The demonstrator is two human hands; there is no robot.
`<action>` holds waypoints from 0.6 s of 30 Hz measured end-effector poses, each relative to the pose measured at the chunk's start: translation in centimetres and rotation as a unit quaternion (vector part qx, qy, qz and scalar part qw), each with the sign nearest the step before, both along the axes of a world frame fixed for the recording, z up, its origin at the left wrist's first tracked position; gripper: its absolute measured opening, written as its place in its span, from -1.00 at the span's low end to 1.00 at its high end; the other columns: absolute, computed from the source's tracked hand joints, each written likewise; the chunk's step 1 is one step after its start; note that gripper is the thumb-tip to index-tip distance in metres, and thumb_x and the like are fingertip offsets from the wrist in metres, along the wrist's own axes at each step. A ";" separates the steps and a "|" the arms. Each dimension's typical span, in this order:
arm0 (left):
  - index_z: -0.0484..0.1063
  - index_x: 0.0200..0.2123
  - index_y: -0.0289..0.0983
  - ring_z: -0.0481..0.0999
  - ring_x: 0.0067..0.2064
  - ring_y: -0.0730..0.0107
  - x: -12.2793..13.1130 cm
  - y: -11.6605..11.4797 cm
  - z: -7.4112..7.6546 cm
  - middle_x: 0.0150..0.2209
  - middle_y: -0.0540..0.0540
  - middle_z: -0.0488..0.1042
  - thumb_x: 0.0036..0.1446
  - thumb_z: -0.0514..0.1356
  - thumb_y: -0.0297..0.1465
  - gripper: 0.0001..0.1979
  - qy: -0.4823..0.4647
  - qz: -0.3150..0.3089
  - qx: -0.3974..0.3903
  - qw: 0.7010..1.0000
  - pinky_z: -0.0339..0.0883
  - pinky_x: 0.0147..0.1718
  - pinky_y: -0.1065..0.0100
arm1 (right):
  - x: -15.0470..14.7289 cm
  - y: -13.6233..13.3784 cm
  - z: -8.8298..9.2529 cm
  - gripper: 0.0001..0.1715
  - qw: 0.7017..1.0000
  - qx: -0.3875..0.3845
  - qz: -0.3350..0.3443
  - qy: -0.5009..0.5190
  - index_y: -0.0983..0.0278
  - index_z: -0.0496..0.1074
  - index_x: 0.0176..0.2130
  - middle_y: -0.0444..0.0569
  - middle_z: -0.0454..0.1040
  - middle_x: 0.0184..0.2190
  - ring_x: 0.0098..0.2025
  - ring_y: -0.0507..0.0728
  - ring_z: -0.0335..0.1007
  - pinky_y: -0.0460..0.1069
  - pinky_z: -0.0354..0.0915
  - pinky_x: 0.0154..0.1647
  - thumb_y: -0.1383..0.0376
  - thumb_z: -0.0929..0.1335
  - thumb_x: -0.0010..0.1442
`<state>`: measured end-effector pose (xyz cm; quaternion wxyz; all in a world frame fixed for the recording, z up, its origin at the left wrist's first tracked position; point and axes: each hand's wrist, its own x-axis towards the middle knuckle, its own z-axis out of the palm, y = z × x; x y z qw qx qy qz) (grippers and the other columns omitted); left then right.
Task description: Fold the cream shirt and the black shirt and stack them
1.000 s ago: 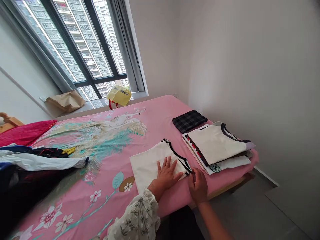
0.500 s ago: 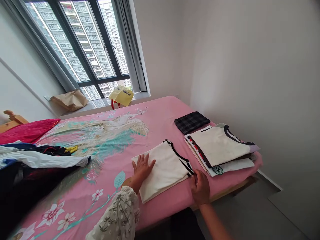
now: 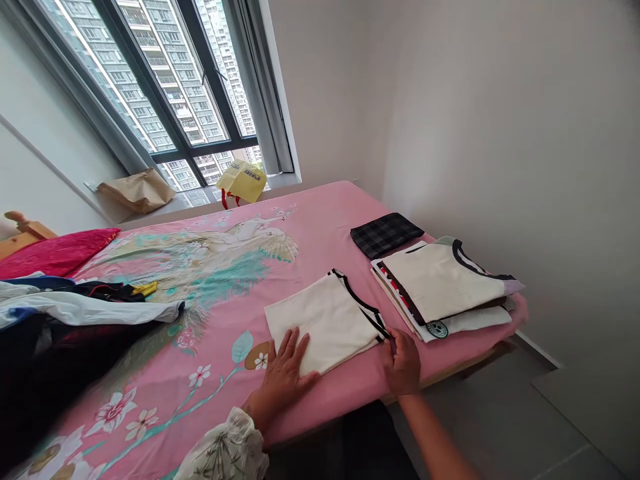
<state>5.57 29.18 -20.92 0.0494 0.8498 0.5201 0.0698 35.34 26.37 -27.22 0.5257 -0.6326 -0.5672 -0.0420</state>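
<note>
A cream T-shirt (image 3: 320, 313) with black neckline trim lies folded on the pink bedsheet (image 3: 330, 220). My left hand (image 3: 287, 370) rests flat on its near left corner, fingers spread. At the shirt's right end, my right hand (image 3: 401, 363) pinches the trimmed collar edge, its fingers curled; part of the grip is hidden. Just beyond that hand sits a stack of folded shirts (image 3: 435, 283), topped by another cream one with a black collar. Behind the stack lies a folded black plaid cloth (image 3: 385, 235).
A heap of loose clothes (image 3: 90, 313) covers the bed's left side, near a red pillow (image 3: 60, 250). On the windowsill stand a brown paper bag (image 3: 137, 191) and a yellow bag (image 3: 243, 180). A wall (image 3: 475, 133) rises to the right; the bed edge drops to grey floor.
My left hand has slid from the shirt's far left side toward its near edge. My right hand stays at the collar end. The view has tilted slightly.
</note>
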 end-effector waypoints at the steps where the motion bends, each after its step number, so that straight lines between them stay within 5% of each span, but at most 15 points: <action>1: -0.04 0.30 -0.08 -0.17 0.35 0.01 -0.7 -1.0 -0.4 0.35 -0.16 -0.12 0.02 0.07 0.09 -0.18 -0.009 -0.021 -0.005 1.000 -0.42 0.24 -0.15 | 0.0 0.0 0.0 -0.71 1.000 -0.001 -0.002 -0.003 0.30 0.31 -0.07 0.09 0.42 -0.17 -0.12 0.20 0.32 0.15 0.27 -0.05 0.31 0.21 0.20; 3: -0.02 0.29 -0.13 -0.14 0.34 -0.04 -2.1 -2.3 -0.7 0.35 -0.21 -0.11 -0.06 0.15 0.09 -0.09 -0.063 0.000 -0.017 0.998 -0.31 0.24 -0.12 | 0.0 0.0 0.0 -0.71 1.000 -0.003 -0.005 -0.007 0.30 0.31 -0.07 0.09 0.42 -0.18 -0.12 0.19 0.32 0.15 0.27 -0.05 0.31 0.21 0.20; 6: 0.09 0.24 -0.26 0.06 0.29 0.00 -3.2 -2.4 0.0 0.27 -0.30 0.10 -0.04 0.16 0.04 -0.15 -0.257 0.158 -0.054 0.952 -0.03 0.21 -0.02 | 0.0 0.0 -0.1 -0.72 1.000 0.002 -0.005 -0.012 0.30 0.31 -0.08 0.09 0.42 -0.18 -0.12 0.20 0.32 0.14 0.27 -0.06 0.32 0.21 0.20; 9: 0.25 0.09 -0.30 0.39 0.09 0.09 -3.2 -1.2 1.9 0.08 -0.29 0.38 0.04 0.14 -0.02 -0.36 -0.466 0.300 -0.194 0.810 0.30 0.00 0.12 | -0.1 0.0 -0.2 -0.72 1.000 0.007 -0.003 -0.011 0.30 0.32 -0.08 0.08 0.42 -0.19 -0.13 0.19 0.32 0.13 0.27 -0.06 0.32 0.22 0.19; 11: 0.34 -0.05 -0.32 0.51 -0.07 0.19 -3.1 -0.1 3.2 -0.04 -0.28 0.47 0.05 0.18 -0.12 -0.52 -0.551 0.326 -0.311 0.703 0.40 -0.15 0.26 | 0.0 0.0 -0.2 -0.71 1.000 0.005 -0.001 -0.006 0.30 0.32 -0.08 0.08 0.43 -0.19 -0.13 0.19 0.32 0.13 0.28 -0.07 0.32 0.22 0.19; 13: 0.39 -0.18 -0.35 0.56 -0.17 0.26 -2.9 1.1 3.9 -0.15 -0.28 0.53 0.04 0.22 -0.23 -0.66 -0.590 0.330 -0.376 0.634 0.43 -0.24 0.35 | 0.0 0.0 -0.2 -0.71 1.000 0.004 0.000 -0.001 0.30 0.32 -0.08 0.09 0.43 -0.18 -0.14 0.20 0.32 0.14 0.28 -0.07 0.32 0.22 0.19; 15: 0.40 -0.23 -0.37 0.57 -0.20 0.25 -2.6 2.2 4.2 -0.22 -0.29 0.55 0.05 0.21 -0.31 -0.73 -0.597 0.334 -0.398 0.610 0.44 -0.24 0.35 | -0.1 0.0 -0.2 -0.70 1.000 0.002 -0.003 0.007 0.31 0.31 -0.07 0.10 0.42 -0.17 -0.13 0.21 0.32 0.15 0.27 -0.06 0.31 0.22 0.19; 18: 0.39 -0.18 -0.38 0.56 -0.14 0.18 -1.5 3.6 4.2 -0.19 -0.29 0.55 0.10 0.13 -0.27 -0.70 -0.592 0.320 -0.412 0.615 0.45 -0.17 0.26 | -0.1 0.0 -0.2 -0.66 1.000 0.002 -0.008 0.019 0.33 0.28 -0.03 0.13 0.40 -0.15 -0.09 0.23 0.31 0.17 0.26 -0.05 0.30 0.22 0.19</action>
